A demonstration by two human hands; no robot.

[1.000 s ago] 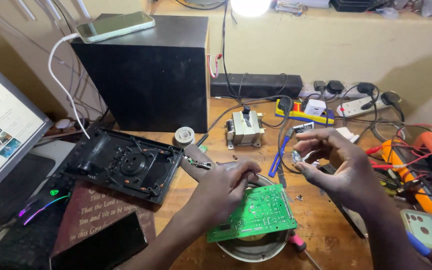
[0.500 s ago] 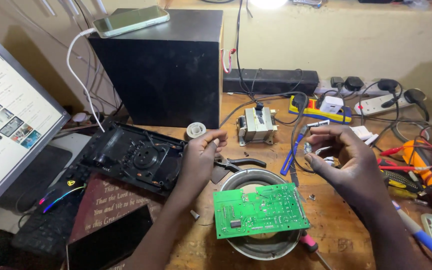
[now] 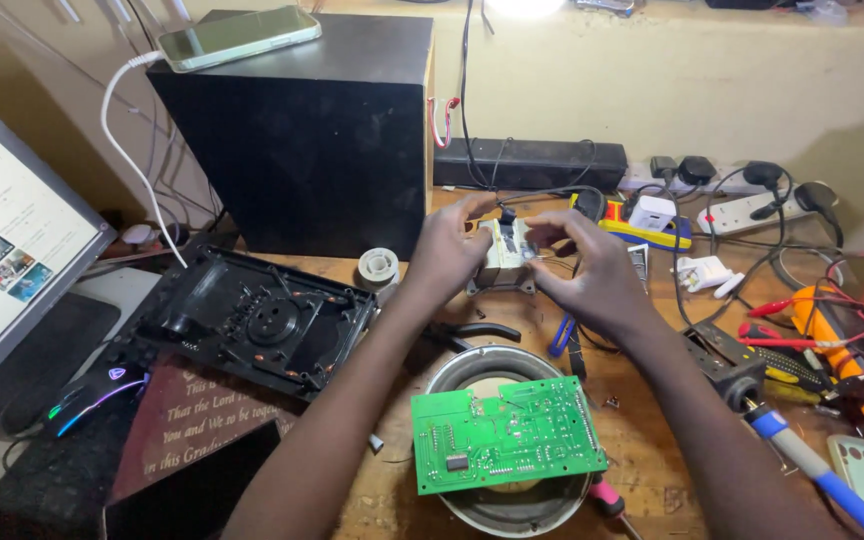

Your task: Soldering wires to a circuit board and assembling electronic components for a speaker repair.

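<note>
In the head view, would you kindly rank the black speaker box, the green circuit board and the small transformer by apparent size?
1. Black speaker box
2. Green circuit board, though it is nearer the camera
3. Small transformer, between both hands

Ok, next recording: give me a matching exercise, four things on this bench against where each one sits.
Things:
1. phone
2. green circuit board
3. transformer
4. mouse

Places:
A. between both hands
B. on the black speaker box
C. across the metal ring
D. left, below the monitor

Pairs: 1-B, 2-C, 3-A, 4-D
</note>
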